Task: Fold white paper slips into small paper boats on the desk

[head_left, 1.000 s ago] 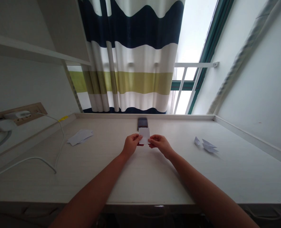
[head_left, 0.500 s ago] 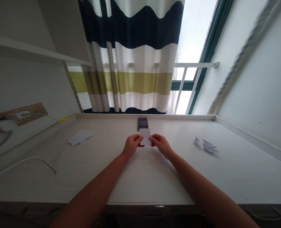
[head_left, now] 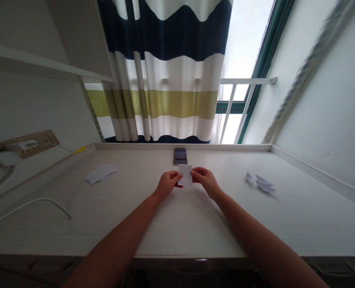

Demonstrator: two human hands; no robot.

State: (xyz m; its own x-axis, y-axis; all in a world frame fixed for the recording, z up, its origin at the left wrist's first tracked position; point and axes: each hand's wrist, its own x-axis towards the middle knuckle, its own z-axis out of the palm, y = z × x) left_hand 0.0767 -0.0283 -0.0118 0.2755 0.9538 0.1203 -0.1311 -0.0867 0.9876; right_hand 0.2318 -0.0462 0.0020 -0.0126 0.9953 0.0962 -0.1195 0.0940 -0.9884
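Note:
A small white square of paper (head_left: 185, 175) is held up just above the pale desk (head_left: 177, 224) in the middle of the view. My left hand (head_left: 166, 185) pinches its left edge and my right hand (head_left: 205, 180) pinches its right edge. Both hands have their fingers closed on the sheet. A dark phone (head_left: 180, 155) lies flat on the desk just behind the paper.
Several loose white sheets (head_left: 101, 173) lie at the left. Folded paper shapes (head_left: 260, 182) rest at the right. A white cable (head_left: 45, 200) runs from a plug (head_left: 3, 157) in the left wall socket. A striped curtain (head_left: 171, 80) and window stand behind.
The paper and both hands have shifted slightly right and lower toward the desk; the sheet now hangs a little further below the phone.

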